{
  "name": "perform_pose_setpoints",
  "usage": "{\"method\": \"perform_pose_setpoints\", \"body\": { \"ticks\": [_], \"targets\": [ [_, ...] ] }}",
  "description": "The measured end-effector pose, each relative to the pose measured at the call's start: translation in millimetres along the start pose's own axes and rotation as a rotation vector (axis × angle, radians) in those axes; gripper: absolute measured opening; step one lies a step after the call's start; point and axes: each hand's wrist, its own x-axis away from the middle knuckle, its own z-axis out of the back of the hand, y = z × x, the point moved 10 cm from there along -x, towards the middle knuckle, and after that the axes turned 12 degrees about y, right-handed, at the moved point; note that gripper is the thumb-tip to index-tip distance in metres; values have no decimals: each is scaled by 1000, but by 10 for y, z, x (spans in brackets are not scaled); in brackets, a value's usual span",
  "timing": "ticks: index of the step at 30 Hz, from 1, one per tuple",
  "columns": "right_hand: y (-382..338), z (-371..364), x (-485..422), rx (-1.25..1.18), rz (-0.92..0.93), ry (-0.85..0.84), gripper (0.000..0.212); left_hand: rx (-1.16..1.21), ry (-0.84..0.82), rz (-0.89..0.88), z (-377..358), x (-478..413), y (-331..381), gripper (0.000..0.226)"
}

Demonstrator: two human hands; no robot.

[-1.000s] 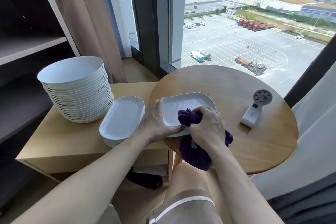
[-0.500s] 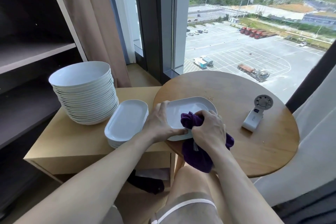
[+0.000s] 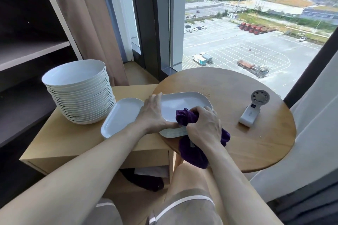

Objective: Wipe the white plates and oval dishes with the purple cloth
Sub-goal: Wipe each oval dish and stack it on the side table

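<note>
A stack of white oval dishes [image 3: 182,105] sits on the round wooden table [image 3: 256,142] at its left edge. My left hand [image 3: 152,114] holds the top dish by its left near rim, thumb on the near edge. My right hand [image 3: 204,127] grips the bunched purple cloth [image 3: 185,117] and presses it on the near right part of that dish; the cloth's tail hangs down over the table edge. A second pile of oval dishes [image 3: 121,119] lies on the low wooden cabinet [image 3: 60,139], next to a tall stack of round white plates [image 3: 80,89].
A small white handheld fan [image 3: 253,109] lies on the right part of the round table. Dark shelves stand at the left, a brown curtain and a large window behind. My knees are under the table edge. A dark cloth lies in the cabinet's open compartment.
The view has shifted a little downward and to the right. Both hands stay on the same dish, and the cloth has barely moved on its near edge.
</note>
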Motion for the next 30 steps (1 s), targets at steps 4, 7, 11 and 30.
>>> {"method": "perform_pose_setpoints", "body": {
  "ticks": [4,7,11,30],
  "targets": [
    [-82,17,41,-9,37,3,37,-97,12,37,158,26,-125,152],
    [-174,2,101,-18,74,-6,37,-108,37,39,303,99,-221,152],
    [-405,-128,266,8,176,-55,39,-123,168,40,550,280,-402,151],
    [-621,-282,445,12,285,-124,43,-256,502,625,916,916,-1482,140]
  ]
}}
